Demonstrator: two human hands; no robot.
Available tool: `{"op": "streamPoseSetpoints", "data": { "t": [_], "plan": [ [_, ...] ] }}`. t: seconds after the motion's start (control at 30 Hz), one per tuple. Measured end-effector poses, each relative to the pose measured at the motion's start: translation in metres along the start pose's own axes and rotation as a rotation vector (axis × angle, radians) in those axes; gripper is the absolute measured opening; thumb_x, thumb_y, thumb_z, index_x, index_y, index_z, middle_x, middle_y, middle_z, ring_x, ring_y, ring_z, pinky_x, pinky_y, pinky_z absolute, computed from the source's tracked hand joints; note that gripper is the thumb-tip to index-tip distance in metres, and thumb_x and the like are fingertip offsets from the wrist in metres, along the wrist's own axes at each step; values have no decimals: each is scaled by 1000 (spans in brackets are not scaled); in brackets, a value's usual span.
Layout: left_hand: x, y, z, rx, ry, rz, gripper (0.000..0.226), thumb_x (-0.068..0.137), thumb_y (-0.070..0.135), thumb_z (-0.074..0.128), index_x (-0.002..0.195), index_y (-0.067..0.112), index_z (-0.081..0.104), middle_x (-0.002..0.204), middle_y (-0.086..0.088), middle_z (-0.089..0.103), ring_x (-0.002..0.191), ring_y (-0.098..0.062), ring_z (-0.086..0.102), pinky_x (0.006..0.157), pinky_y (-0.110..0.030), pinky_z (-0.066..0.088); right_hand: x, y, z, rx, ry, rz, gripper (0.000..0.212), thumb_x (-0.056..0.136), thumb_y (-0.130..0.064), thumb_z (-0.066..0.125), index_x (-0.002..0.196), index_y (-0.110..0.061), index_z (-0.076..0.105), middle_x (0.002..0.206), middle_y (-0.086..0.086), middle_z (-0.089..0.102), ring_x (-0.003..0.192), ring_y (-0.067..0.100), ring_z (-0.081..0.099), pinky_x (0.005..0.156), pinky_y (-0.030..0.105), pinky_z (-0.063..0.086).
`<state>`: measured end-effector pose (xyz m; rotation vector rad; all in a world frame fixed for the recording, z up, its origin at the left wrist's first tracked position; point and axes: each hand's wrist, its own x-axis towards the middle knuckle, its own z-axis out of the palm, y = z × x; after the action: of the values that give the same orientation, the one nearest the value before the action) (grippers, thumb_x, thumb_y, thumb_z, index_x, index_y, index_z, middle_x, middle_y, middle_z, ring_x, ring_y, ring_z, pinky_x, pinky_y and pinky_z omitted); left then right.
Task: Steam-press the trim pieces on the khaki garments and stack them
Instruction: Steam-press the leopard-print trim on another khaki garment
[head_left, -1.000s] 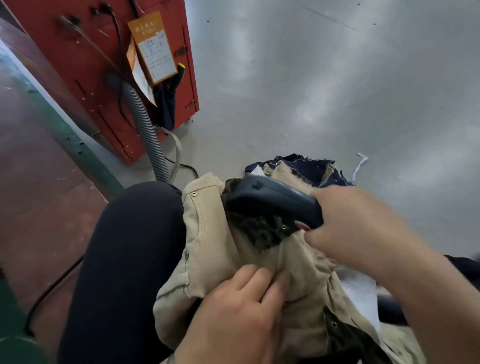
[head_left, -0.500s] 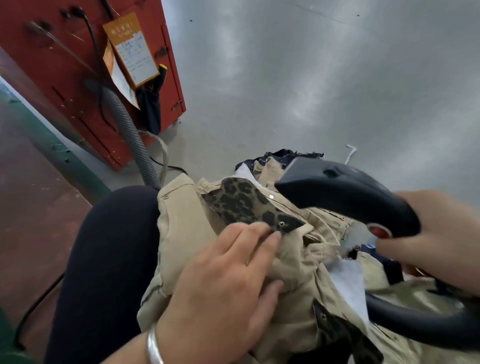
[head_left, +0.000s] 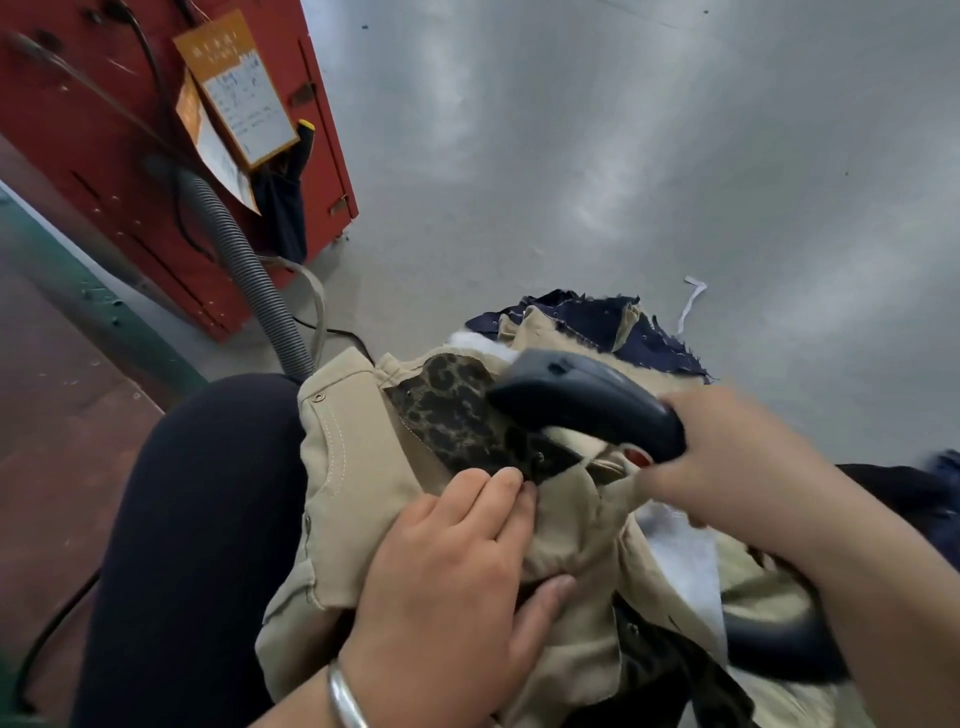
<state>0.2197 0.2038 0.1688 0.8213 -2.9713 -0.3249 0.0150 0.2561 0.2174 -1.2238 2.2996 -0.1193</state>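
While lying across the lap at near centre, draped soft and slack: khaki cotton garment (head_left: 358, 483) with stitched seams and small metal snaps; judged light and limp, prone to sliding and bunching, so best pinned flat close beside the part being pressed. On its upper face, a leopard-print fabric trim flap (head_left: 457, 415), dark brown on tan, pointed at its right end; thin, floppy, likely to curl unless held taut. Left hand (head_left: 447, 582), silver bangle at the wrist, lying on the khaki cloth with fingers nearly straight, fingertips (head_left: 506, 480) touching the flap's near edge, thumb out to the right; pressing, not gripping. Right hand (head_left: 727, 467) wrapped tight around the rear of a dark blue-grey plastic handheld steamer (head_left: 587, 410), nose over the flap's right part; contact with the fabric not certain; thick dark hose (head_left: 774, 654) curving off at near right. Beyond the lap, a heap of khaki and navy cloth pieces (head_left: 587, 325) on the grey floor (head_left: 623, 156). Far left: red metal cabinet (head_left: 104, 156), grey ribbed hose (head_left: 244, 270), and an orange card with a white sheet (head_left: 236, 88); writing present but too blurred to read; no brand legible anywhere.
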Motion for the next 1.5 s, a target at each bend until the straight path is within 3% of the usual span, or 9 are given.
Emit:
{"op": "streamPoseSetpoints", "data": {
  "t": [0.1,0.3,0.57,0.7,0.87,0.93,1.0,1.27,1.5],
  "plan": [
    [-2,1,-1,-12,-4,-18,65,80,61,47,121,15,66,123,1,63,108,-18,59,82,-31,53,18,-9,-3,75,61,-40,8,81,-22,69,84,-21,62,66,4,66,61,24,66,60,38,58],
    [-9,2,2,-64,25,-37,62,82,59,44,120,16,67,122,1,63,110,-17,61,85,-31,54,-7,22,-17,230,155,-38,13,65,-28,72,67,-21,61,42,-3,60,27,5,47,32,18,37],
    [-13,4,2,-89,52,8,59,80,60,47,115,18,70,117,4,65,105,-14,62,83,-26,54,-14,34,-59,320,273,70,11,64,-12,71,63,-17,62,44,6,62,34,17,59,44,26,49],
    [-13,0,4,-141,79,-5,56,80,59,48,114,20,70,116,6,65,104,-13,63,79,-25,54,-41,13,-54,222,151,46,26,52,-38,67,76,-47,64,43,2,61,30,13,55,30,29,39],
    [-13,-3,9,-156,118,50,55,78,58,51,111,20,72,114,5,67,102,-14,64,80,-23,54,-65,4,-21,-52,20,38,42,46,-50,55,86,-61,52,59,-30,60,44,6,55,41,28,39],
    [-13,-3,9,-158,109,78,55,75,58,53,109,20,73,114,6,67,102,-14,64,80,-24,54,-54,-4,-11,-120,-48,76,26,64,-40,66,84,-50,54,66,-34,60,53,-2,57,41,16,33],
    [-13,-3,9,-152,102,88,55,74,57,53,109,20,73,113,5,67,101,-14,64,79,-24,54,-36,-12,-4,-169,-33,85,15,76,-38,67,77,-35,52,61,-11,61,51,0,53,39,15,28],
    [-13,-1,7,-170,88,60,54,75,58,55,110,21,72,112,8,65,100,-14,63,76,-24,54,44,-66,-5,-137,104,-86,15,78,-18,62,74,-23,48,66,-2,53,58,16,53,49,24,33],
    [-18,0,9,-201,127,45,52,74,56,56,109,20,72,112,7,65,100,-13,63,76,-23,54,65,-52,-36,81,254,-40,10,83,-22,70,85,-19,62,70,8,67,64,28,70,62,38,59]
  ]
}}
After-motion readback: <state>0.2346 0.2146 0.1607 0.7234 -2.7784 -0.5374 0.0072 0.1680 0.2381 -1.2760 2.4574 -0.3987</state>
